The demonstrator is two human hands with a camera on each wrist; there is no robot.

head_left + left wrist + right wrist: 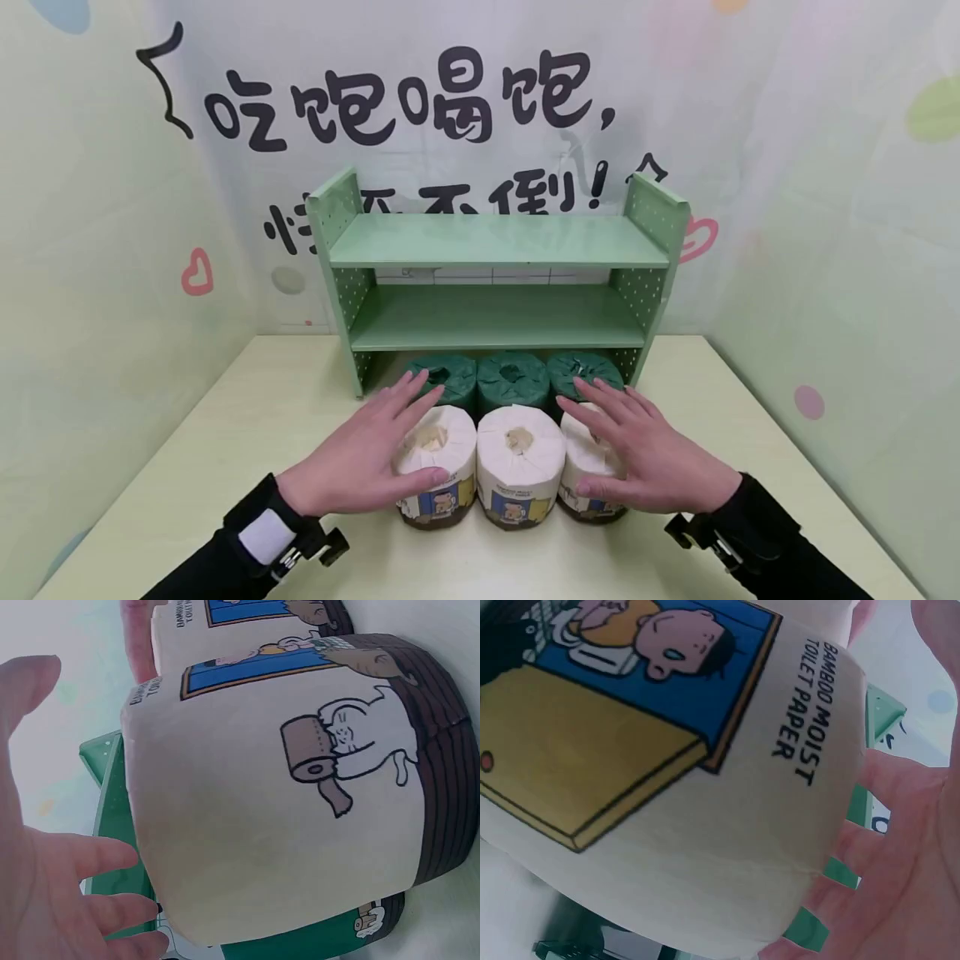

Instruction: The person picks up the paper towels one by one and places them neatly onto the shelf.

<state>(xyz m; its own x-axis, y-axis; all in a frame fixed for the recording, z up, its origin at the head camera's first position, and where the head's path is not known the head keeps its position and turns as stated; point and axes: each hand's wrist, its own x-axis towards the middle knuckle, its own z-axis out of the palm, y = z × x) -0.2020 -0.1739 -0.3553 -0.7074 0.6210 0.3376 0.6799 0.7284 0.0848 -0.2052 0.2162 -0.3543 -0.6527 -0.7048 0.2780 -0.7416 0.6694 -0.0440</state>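
Three white-wrapped toilet paper rolls stand upright in a front row: a left roll (454,435), a middle roll (521,458) and a right roll (577,454). My left hand (363,462) is at the left roll, fingers spread over its upper side and thumb across its front. On the other end, my right hand (648,458) spreads its fingers over the right roll, partly hiding it. Fingertips lie right at the edge of the left roll (247,817) in the left wrist view. Printed lettering shows on the right roll (780,825) in the right wrist view.
Behind stand three green-wrapped rolls, left (459,373), middle (513,385) and right (573,368), under a green two-tier shelf (498,242). The pale table (300,400) meets patterned walls on both sides and black lettering at the back.
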